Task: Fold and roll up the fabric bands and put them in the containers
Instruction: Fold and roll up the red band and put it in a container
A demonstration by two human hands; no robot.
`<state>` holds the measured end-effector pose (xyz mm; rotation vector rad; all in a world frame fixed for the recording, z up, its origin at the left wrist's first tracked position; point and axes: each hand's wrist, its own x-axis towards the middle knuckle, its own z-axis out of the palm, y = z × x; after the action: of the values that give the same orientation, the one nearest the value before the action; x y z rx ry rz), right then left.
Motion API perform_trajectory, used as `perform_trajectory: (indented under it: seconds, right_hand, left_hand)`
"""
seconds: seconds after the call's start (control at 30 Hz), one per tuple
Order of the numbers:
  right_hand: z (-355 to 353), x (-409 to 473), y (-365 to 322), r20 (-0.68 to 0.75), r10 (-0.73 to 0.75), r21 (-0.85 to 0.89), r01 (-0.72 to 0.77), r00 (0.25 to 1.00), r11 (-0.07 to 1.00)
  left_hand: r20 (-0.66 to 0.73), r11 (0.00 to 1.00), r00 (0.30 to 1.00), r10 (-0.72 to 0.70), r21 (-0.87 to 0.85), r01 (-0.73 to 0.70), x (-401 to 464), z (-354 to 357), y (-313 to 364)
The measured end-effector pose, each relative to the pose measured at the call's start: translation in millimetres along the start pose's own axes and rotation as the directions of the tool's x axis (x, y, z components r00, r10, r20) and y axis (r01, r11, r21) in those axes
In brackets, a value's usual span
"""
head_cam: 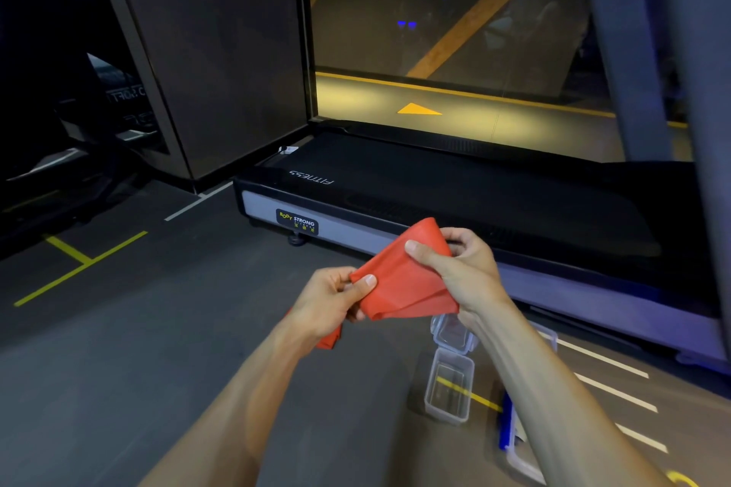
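A red fabric band [403, 281] is held up in the air in front of me, partly folded into a wedge shape. My left hand [332, 304] pinches its lower left corner between thumb and fingers, and a tail of the band hangs below that hand. My right hand [459, 269] grips the band's upper right part, thumb on top. On the floor below my right forearm stand two clear plastic containers, one nearer [449, 391] and one farther [453, 334], both open. The farther one is partly hidden by the band and my arm.
A black treadmill deck [455, 202] with a grey side rail lies just beyond my hands. A container with a blue edge [508, 427] sits on the floor under my right forearm. Yellow and white lines mark the dark floor. A brown pillar stands at the left.
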<state>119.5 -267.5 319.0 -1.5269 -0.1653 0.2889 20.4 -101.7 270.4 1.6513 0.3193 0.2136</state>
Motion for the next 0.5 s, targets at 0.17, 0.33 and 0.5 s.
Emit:
perform_trajectory:
  seconds: [0.17,0.33,0.5]
  right_hand:
    - [4,-4,-4,0.042,0.076,0.086,-0.079,0.996,0.993]
    - [7,-7,-2,0.084,0.109,0.076,-0.116,0.99,0.99]
    - [12,-10,0,0.106,0.108,0.048,-0.113,0.989,0.992]
  left_hand:
    - [-0.01,1.0,1.0,0.01,-0.007,-0.01,1,2,3]
    - [-0.008,0.999,1.0,0.03,-0.016,-0.03,2,3,2]
    - [-0.028,0.998,0.998,0.051,-0.022,-0.052,3,4,4]
